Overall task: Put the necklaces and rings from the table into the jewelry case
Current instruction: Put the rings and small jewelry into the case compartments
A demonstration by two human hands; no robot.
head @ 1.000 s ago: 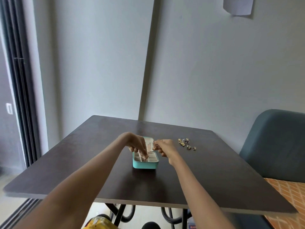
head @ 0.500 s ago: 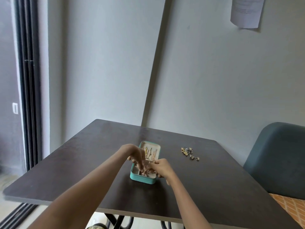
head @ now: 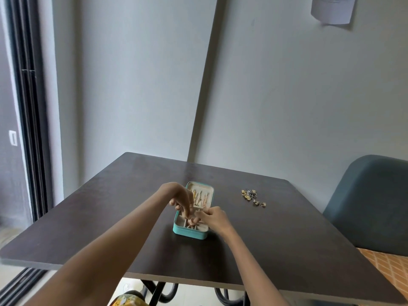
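Dark brown square table (head: 92,219), matte top, set into a corner of grey walls. Sheet of paper (head: 332,9) stuck high on the right wall. Dark sliding-door frame (head: 31,133) on the left, white wall switch (head: 13,138) beside it. Teal upholstered chair (head: 371,202) at the table's right edge, orange patterned fabric (head: 390,268) below it.

Teal jewelry case (head: 190,232) sits open near table centre, lid laid flat on the far side; cream lining, several gold necklaces (head: 199,196) hanging in the lid. Base is split into small compartments.

Left hand (head: 178,196) is over the case from the left, fingers curled and pointing down into the base, tips at a rose-gold necklace (head: 191,222) bunched in a middle compartment. Looks like a pinch on the chain; too small to be sure of exact contact.

Right hand (head: 213,217) comes in from the right, over the base's right side, fingers curled toward the same chain, tips just beside the left hand's. Whether it actually grips the chain: cannot tell.

Rings (head: 251,196) lie in a loose cluster on the table, right of the case and apart from it, mostly gold with a few darker pieces; two sit slightly separate at the near end.
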